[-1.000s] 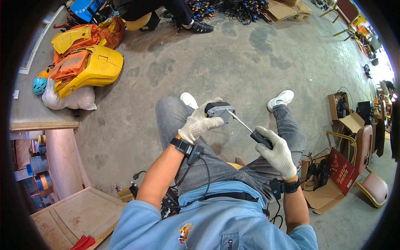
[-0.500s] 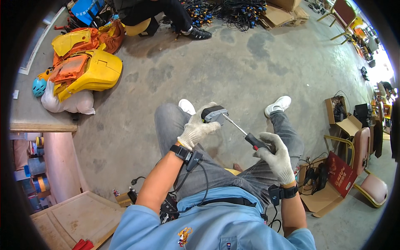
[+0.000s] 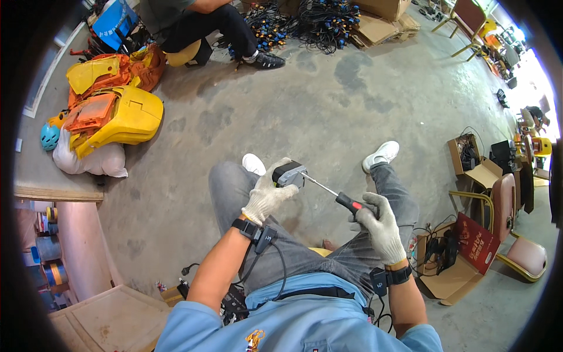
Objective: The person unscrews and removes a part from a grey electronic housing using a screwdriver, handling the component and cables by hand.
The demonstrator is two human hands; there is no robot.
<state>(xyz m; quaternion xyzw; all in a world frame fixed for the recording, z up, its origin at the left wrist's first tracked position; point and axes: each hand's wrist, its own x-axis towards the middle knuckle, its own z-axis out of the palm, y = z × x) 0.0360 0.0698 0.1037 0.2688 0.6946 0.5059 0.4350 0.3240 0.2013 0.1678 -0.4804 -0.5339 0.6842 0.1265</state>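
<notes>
Seated above a concrete floor, I wear white knit gloves. My left hand [image 3: 267, 196] grips a small black and grey block-shaped device [image 3: 290, 173] above my left knee. My right hand [image 3: 380, 226] is closed around the red and black handle of a screwdriver [image 3: 346, 203]. Its thin metal shaft slants up and left, and the tip meets the device's right side. Black wrist units with cables are strapped on both forearms.
Yellow and orange plastic shells [image 3: 111, 111] lie on a white sack at the left. Another person [image 3: 199, 23] sits at the top beside a heap of black cables [image 3: 305, 17]. Open cardboard boxes [image 3: 454, 267] and chairs [image 3: 519, 234] stand at the right. A wooden board [image 3: 111, 320] lies lower left.
My view has shifted slightly, so hands and legs sit a little higher in the picture. Both hands keep their hold, with the screwdriver tip still at the device.
</notes>
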